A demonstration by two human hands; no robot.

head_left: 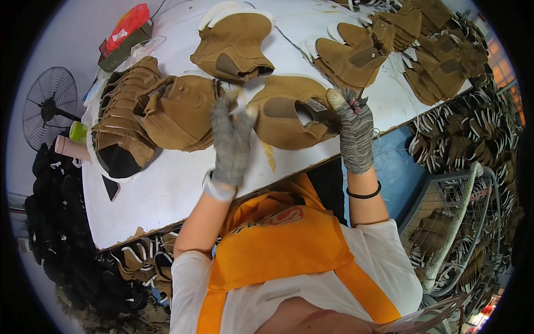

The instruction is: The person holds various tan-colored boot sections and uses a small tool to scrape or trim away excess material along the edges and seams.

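A brown boot upper (286, 133) with a dark elastic side panel lies on the white table in front of me. My right hand (356, 136), in a grey knit glove, grips its right end with the thumb on top. A small dark pointed item shows by the right fingers; its kind is unclear. My left hand (231, 139), gloved alike, is raised at the upper's left edge. Its fingers are blurred, and whether they hold anything does not show. Left of it lies another brown upper (181, 114), beside a row of stacked uppers (125, 111).
More uppers (236, 44) lie along the table (156, 203), with piles at the far right. A fan (49, 107) and a dark box with red plastic (128, 42) are at left. A wire cart (445, 222) of uppers stands at right; a phone (111, 188) lies near the left edge.
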